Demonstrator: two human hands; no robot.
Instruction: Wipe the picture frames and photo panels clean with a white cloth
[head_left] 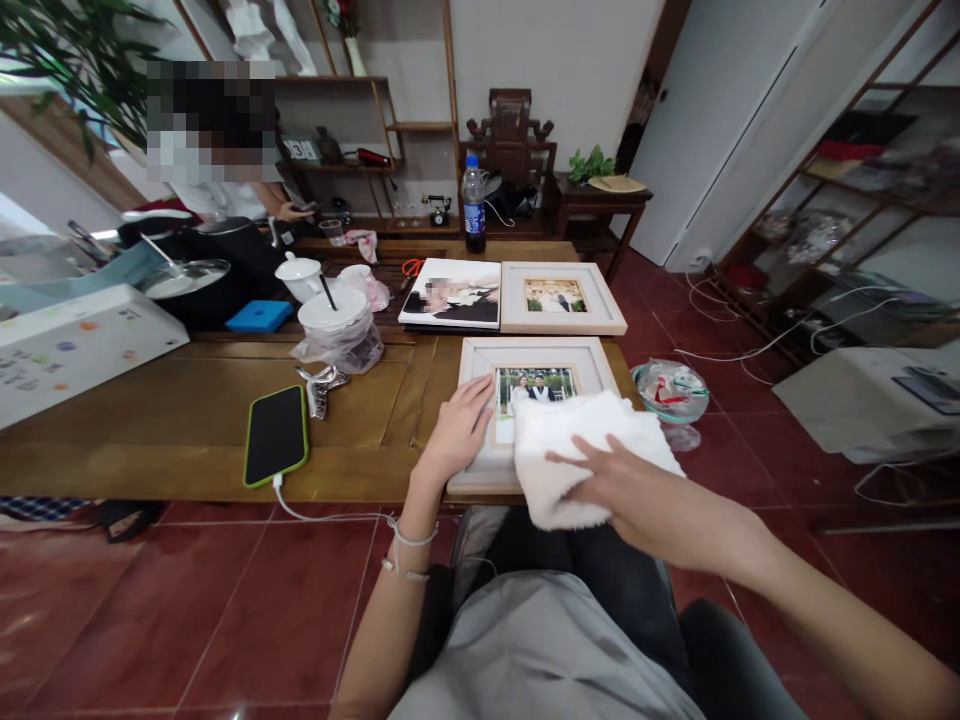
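Observation:
A white-framed photo (480,365) lies flat at the near edge of the wooden table (187,410). My left hand (457,432) rests flat on the frame's left side, fingers stretched out. My right hand (622,485) presses a folded white cloth (577,430) onto the frame's lower right part, fingers spread over the cloth. The cloth covers much of the frame's glass.
A second framed photo (562,297) and a photo print (452,293) lie further back. A phone in a green case (276,435) with its cable, a hair clip (321,385), a bagged cup (337,325), a bottle (473,205) and pots stand on the table. Another person sits at the far left.

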